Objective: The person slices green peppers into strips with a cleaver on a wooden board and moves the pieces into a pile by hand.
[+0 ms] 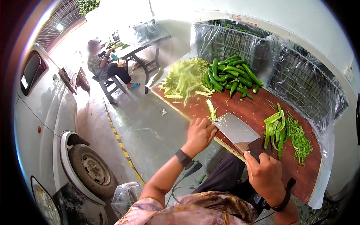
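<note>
My right hand (264, 174) is wrapped round the dark handle of a cleaver (236, 129), whose wide blade lies flat over the red-brown board, specked with seeds. Near the blade's far left corner is my left hand (200, 135), fingers curled at the board's edge; what they hold, if anything, is hidden. Just beyond them lies a split pepper piece (211, 109). Whole green peppers (234, 75) are heaped at the back, beside a pale pile of pepper cores (185, 78). Split green peppers (275, 129) and thin green shreds (299, 140) lie on the right.
Plastic-wrapped crates (303, 78) stand along the wall behind the board (247, 107). A white vehicle (48, 112) is at the left. Farther back, a person (99, 63) sits on a stool by another table (144, 41). A plastic bag (125, 195) is low beside me.
</note>
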`<action>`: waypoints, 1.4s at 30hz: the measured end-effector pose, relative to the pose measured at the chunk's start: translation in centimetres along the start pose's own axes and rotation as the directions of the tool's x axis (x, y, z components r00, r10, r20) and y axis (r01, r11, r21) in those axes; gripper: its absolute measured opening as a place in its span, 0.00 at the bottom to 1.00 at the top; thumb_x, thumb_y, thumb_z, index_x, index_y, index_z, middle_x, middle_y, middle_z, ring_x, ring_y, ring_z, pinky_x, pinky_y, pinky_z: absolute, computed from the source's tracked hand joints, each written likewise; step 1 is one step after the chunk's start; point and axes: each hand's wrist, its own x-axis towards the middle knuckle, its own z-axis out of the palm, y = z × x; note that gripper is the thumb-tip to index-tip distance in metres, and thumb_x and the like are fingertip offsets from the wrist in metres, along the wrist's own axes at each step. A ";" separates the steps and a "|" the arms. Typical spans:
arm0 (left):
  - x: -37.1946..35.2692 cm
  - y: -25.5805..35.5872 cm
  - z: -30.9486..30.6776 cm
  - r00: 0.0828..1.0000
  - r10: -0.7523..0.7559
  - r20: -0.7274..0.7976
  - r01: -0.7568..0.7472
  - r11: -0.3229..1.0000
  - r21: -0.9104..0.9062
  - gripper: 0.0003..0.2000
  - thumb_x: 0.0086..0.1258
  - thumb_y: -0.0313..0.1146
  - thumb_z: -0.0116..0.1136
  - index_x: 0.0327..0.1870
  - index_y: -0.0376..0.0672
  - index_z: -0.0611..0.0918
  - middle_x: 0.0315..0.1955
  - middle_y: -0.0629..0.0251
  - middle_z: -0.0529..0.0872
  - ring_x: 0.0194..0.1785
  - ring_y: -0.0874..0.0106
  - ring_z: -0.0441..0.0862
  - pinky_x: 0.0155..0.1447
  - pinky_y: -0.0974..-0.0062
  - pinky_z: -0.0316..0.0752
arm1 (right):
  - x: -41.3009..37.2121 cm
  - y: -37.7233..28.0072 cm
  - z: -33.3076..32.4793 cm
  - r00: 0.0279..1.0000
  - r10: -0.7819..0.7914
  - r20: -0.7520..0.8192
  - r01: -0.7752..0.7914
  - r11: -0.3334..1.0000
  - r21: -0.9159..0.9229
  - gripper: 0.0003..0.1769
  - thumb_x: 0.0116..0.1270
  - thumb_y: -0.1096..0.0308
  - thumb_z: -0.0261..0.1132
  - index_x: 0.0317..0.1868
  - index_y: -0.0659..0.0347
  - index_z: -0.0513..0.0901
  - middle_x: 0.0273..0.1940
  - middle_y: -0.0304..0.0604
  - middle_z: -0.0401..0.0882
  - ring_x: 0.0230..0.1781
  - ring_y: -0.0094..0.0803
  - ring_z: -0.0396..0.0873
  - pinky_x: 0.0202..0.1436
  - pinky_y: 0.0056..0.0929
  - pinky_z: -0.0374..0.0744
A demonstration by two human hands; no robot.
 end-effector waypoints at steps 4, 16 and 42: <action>0.1 -0.1 0.1 1.000 0.000 0.028 0.000 1.000 0.016 0.05 0.65 0.38 0.62 0.35 0.49 0.84 0.34 0.65 0.77 0.44 0.62 0.74 0.52 0.62 0.68 | 0.1 -0.2 -1.0 0.999 0.011 0.033 -0.011 1.000 -0.020 0.17 0.59 0.70 0.66 0.50 0.52 0.86 0.27 0.44 0.71 0.24 0.41 0.77 0.23 0.38 0.75; 0.0 -0.1 0.2 1.000 0.012 0.021 -0.013 1.000 0.016 0.06 0.64 0.37 0.63 0.30 0.47 0.83 0.32 0.66 0.76 0.43 0.63 0.73 0.51 0.63 0.67 | 0.4 -0.6 -0.5 0.999 0.008 0.049 -0.009 1.000 0.014 0.19 0.58 0.71 0.66 0.52 0.52 0.86 0.27 0.44 0.71 0.24 0.43 0.78 0.23 0.39 0.76; 0.3 -0.3 -0.2 0.997 0.037 0.061 -0.039 0.999 0.030 0.10 0.65 0.37 0.62 0.44 0.45 0.85 0.32 0.66 0.78 0.43 0.63 0.74 0.49 0.62 0.69 | 3.7 -0.3 6.1 0.999 0.034 -0.024 -0.031 0.995 0.090 0.18 0.61 0.68 0.66 0.53 0.56 0.84 0.27 0.49 0.75 0.23 0.47 0.80 0.28 0.42 0.79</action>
